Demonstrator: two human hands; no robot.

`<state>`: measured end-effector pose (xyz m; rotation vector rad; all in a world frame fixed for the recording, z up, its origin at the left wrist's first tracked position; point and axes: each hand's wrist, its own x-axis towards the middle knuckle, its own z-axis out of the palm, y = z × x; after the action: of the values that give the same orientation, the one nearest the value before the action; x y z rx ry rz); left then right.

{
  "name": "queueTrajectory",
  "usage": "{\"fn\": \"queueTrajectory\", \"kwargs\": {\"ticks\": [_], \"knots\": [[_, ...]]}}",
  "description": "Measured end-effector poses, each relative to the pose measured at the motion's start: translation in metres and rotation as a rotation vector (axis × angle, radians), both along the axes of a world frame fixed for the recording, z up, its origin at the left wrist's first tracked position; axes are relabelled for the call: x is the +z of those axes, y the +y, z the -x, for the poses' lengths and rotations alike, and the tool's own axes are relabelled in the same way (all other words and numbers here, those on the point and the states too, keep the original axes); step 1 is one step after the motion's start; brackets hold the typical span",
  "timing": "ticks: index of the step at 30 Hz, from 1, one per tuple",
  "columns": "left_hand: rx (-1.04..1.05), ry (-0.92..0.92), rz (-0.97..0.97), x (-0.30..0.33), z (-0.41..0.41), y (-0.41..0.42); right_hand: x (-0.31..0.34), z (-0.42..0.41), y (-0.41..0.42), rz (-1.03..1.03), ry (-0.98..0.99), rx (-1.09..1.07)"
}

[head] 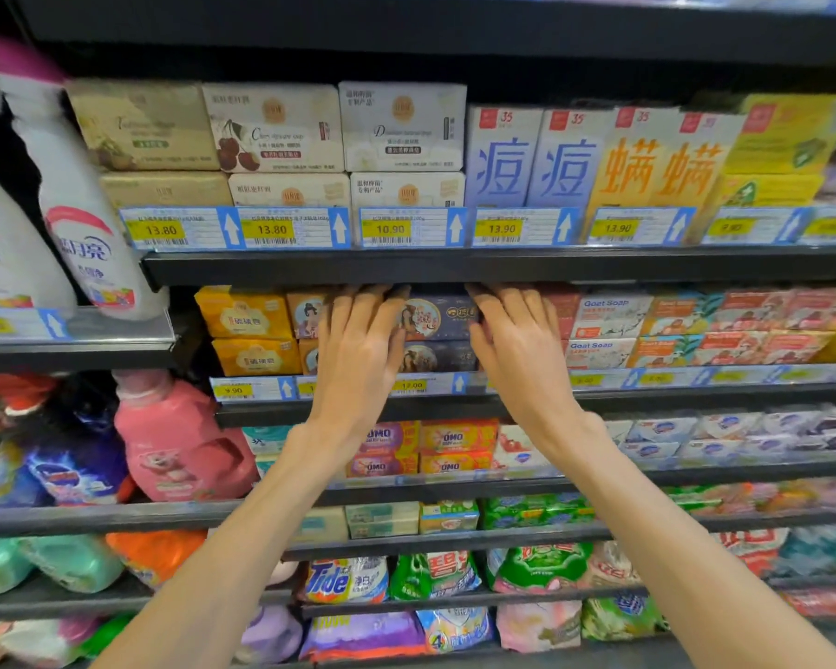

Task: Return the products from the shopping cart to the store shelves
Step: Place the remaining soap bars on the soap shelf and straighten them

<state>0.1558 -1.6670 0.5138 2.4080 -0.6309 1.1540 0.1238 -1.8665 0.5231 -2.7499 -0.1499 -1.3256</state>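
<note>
A dark blue rectangular soap box [438,317] printed with a round portrait sits flat on the second shelf [503,408], stacked on a matching blue box [438,355], between orange boxes and red ones, face outward.

A: Bright, even store light from overhead; the two bare forearms and the yellow paper price tags [271,229] read clearly.

B: Shadows?

A: Deep under each black metal shelf edge [454,268]. Wide-angle bending curves the shelves outward, and the white plastic spray bottles [83,224] smear into blur at the left edge.
</note>
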Motion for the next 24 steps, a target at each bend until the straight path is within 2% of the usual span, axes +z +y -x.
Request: {"fn": "queueTrajectory", "kwargs": {"ticks": [6,24], "knots": [[0.055,0.010,-0.040,0.002,-0.011,-0.001,0.001,-0.017,-0.002,0.010,0.000,-0.018],[0.081,0.003,0.032,0.005,-0.010,-0.009,0.005,-0.017,-0.009,-0.014,0.013,0.028]]}}
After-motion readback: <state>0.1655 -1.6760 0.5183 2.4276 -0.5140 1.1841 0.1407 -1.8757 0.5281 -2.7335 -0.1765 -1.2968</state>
